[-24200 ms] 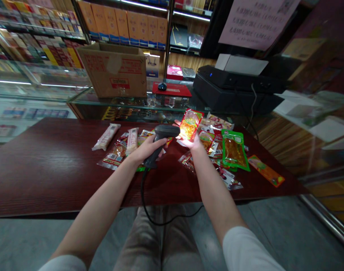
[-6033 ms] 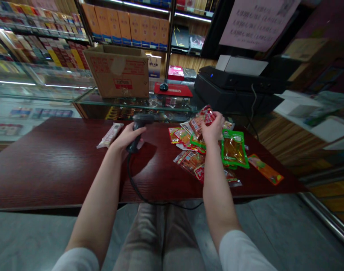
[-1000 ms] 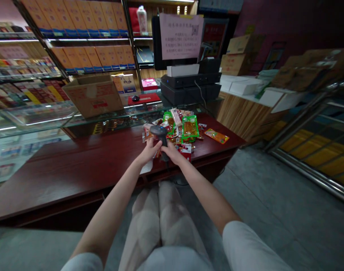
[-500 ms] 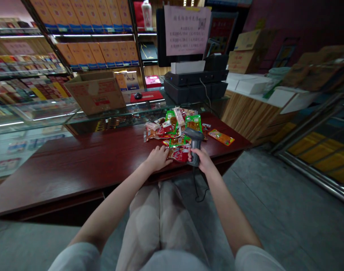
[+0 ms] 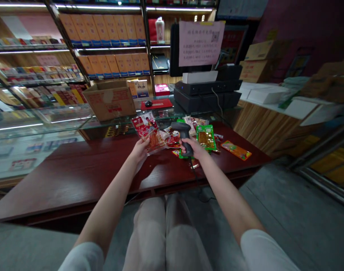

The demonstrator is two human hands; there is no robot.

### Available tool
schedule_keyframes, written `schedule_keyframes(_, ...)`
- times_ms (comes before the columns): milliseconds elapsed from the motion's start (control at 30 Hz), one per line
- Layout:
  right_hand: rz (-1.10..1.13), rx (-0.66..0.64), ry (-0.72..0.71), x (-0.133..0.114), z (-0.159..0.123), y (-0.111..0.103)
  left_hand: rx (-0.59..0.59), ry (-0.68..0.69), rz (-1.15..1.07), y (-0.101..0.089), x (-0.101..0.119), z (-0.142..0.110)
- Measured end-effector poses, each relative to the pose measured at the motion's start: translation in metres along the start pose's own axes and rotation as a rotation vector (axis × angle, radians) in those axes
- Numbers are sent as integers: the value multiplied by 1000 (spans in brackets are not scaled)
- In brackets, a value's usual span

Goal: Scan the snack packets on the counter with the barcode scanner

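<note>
My left hand [image 5: 140, 151] is closed on the lower edge of a red snack packet [image 5: 149, 130], which it holds up above the tabletop. In my right hand [image 5: 193, 147] is a dark grey barcode scanner [image 5: 181, 130], gripped by its handle, with its head turned left toward the packet. Behind and beside the scanner lies a heap of snack packets, among them a green one [image 5: 205, 136] with brown contents. An orange packet [image 5: 236, 149] lies apart from the heap on the right. The scanner's cord hangs down past the table edge.
The dark red wooden table [image 5: 84, 169] spans the front. Behind it stand an open cardboard box [image 5: 110, 99], a mouse [image 5: 148, 103] on a red mat, and a monitor with a paper sign [image 5: 200, 43] above a black cash drawer [image 5: 207, 101]. White boxes [image 5: 268, 94] sit at right.
My left hand has lifted the red packet off the table and moved left with it. My right hand has brought the scanner left and turned toward the packet. The camera view has shifted.
</note>
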State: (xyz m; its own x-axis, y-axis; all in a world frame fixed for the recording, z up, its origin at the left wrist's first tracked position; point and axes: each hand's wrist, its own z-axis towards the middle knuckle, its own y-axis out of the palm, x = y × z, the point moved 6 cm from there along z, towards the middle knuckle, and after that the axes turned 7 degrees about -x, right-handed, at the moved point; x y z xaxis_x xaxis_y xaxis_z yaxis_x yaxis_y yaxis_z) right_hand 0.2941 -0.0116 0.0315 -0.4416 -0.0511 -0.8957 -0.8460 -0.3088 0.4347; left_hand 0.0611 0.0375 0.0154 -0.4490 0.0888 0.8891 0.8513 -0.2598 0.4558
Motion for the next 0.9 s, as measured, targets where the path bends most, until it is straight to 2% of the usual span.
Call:
schedule_keyframes(133, 44, -149, 40, 0, 34, 20, 131, 46, -43, -23, 4, 17)
schedule_keyframes(300, 82, -251, 139, 31, 55, 33, 113, 0, -258, -39, 1, 24)
schedule_keyframes(500, 84, -343, 250, 63, 51, 44, 44, 7, -378, -57, 8, 18)
schedule_keyframes(733, 16, -385, 314, 72, 38, 53, 89, 118, -468, -70, 17, 18)
schedule_keyframes(900, -22, -410, 330, 76, 33, 60, 112, 140, -449, -70, 15, 20)
